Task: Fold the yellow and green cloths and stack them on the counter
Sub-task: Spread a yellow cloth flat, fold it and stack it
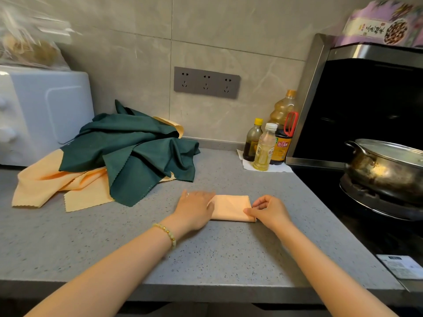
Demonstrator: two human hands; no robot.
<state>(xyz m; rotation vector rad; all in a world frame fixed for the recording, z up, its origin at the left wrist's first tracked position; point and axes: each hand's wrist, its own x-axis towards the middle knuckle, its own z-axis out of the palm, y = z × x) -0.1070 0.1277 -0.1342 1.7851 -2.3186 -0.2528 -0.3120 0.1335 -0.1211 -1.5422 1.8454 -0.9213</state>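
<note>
A small folded yellow cloth [231,208] lies flat on the grey counter [206,252] in front of me. My left hand [194,209] rests flat on its left end, fingers straight. My right hand [267,210] pinches the cloth's right edge near the front corner with thumb and fingers. At the back left lies a loose heap: dark green cloths [130,147] draped over unfolded yellow cloths [57,184].
A white appliance [43,113] stands at the far left, with a bag on top. Three bottles [272,138] stand at the back right on white paper. To the right is a black hob [375,202] bearing a steel pot [386,165]. A wall socket strip [206,82] is behind.
</note>
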